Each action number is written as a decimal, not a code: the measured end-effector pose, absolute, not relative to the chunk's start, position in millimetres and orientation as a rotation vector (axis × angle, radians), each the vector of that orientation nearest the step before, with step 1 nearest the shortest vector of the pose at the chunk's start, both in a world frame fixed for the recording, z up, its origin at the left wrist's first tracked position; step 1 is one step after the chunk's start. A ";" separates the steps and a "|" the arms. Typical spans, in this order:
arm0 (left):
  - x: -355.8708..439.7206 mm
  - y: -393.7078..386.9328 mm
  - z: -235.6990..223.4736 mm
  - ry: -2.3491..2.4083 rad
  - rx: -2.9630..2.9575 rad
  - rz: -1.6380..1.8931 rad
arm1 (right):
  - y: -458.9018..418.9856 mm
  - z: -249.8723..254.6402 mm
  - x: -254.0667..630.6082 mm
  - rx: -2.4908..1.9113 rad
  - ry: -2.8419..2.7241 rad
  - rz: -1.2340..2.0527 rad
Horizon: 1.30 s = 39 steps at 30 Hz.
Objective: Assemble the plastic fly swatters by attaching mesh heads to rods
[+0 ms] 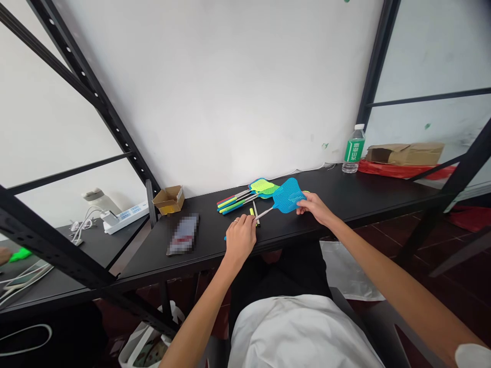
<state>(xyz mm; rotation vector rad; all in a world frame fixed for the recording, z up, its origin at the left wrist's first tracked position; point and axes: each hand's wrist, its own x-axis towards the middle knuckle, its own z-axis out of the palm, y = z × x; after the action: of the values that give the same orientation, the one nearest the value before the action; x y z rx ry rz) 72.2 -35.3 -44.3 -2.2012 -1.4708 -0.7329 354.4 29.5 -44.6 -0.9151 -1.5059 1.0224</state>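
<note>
A blue fly swatter (287,194) with a perforated square head is held between both hands, just over the black tabletop. My left hand (241,235) is closed around its handle, and a bit of blue handle end shows past the knuckles. The thin metal shaft runs from there to the head. My right hand (314,208) pinches the right edge of the head between thumb and fingers. Behind it lies a pile of fly swatters (240,202) in green, yellow, red and blue. A yellow-capped marker (252,211) rests beside the shaft, partly hidden.
A blurred phone (184,234) and a small open cardboard box (169,200) are on the left of the black table (141,260). A water bottle (353,149) stands at the right against the wall. Black shelf posts (378,61) rise on both sides. A power strip (128,217) lies further left.
</note>
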 end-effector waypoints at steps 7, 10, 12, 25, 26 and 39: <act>71.2 -36.5 -43.1 -1.485 -2.214 -0.769 | 29.0 -44.5 354.3 -0.916 -1.534 1.022; 71.5 -36.6 -42.5 -1.485 -2.233 -0.788 | 29.2 -44.4 354.7 -0.919 -1.531 1.032; 72.3 -37.0 -42.0 -1.495 -2.237 -0.787 | 29.3 -44.3 355.2 -0.918 -1.532 1.031; 74.6 -37.7 -41.0 -1.463 -2.233 -0.731 | 28.2 -43.3 354.6 -0.928 -1.553 1.028; 74.6 -37.5 -41.2 -1.456 -2.234 -0.736 | 28.5 -43.3 354.9 -0.930 -1.558 1.024; 74.6 -38.8 -39.6 -1.461 -2.260 -0.777 | 28.5 -44.4 355.8 -0.919 -1.576 1.016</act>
<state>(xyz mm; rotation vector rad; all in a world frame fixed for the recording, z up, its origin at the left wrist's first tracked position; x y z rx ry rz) 74.6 -38.8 -39.6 -2.2604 -1.4605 -0.7767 355.8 28.5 -44.4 -0.9194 -1.5758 1.0165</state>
